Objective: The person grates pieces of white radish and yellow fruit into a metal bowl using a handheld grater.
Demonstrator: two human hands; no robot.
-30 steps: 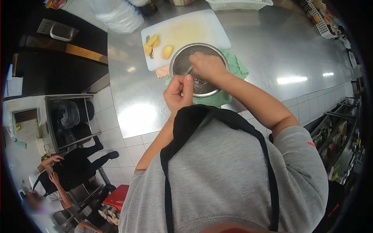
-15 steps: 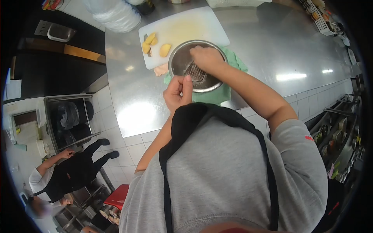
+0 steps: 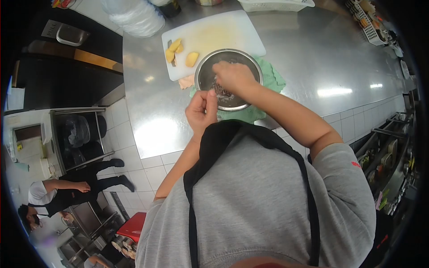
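A metal bowl [image 3: 199, 91] stands on a green cloth [image 3: 273, 77], overlapping a white cutting board [image 3: 214, 27]. Inside the bowl leans a small metal grater [image 3: 222, 91], partly covered by my hands. My left hand [image 3: 201, 109], at the near rim, pinches the end of the grater between thumb and fingers. Over the upper part of the grater, my right hand [image 3: 234, 78] is closed; whatever it grips is hidden. Pale shreds lie around the grater in the bowl. To the left on the board rest several yellow peeled pieces [image 3: 192, 59].
The steel table [image 3: 308, 58] extends to the right. A plastic-wrapped stack [image 3: 136, 18] is at the back left, and a white basket [image 3: 277, 4] at the far edge. A person in a black apron [image 3: 67, 194] stands left, near a red lid [image 3: 133, 227].
My right hand has moved slightly down and left along the grater. My left hand still holds the grater's end. The other person at left has shifted posture, an arm now reaching across.
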